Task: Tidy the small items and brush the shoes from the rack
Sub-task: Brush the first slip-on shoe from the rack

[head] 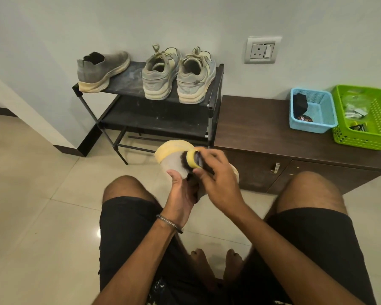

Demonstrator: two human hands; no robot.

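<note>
We see open shelf between the grey shoe point(101, 71) and the pair point(178, 75); the cabinet point(251, 128) top lies bare left of the baskets point(312, 111).

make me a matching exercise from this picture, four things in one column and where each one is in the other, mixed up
Things:
1. brush
2. single grey shoe
3. blue basket
4. held shoe

Places:
A. on the brown cabinet, beside the green basket
B. gripped by the right hand
C. gripped by the left hand
D. left end of the rack's top shelf

Pairs: 1-B, 2-D, 3-A, 4-C
</note>
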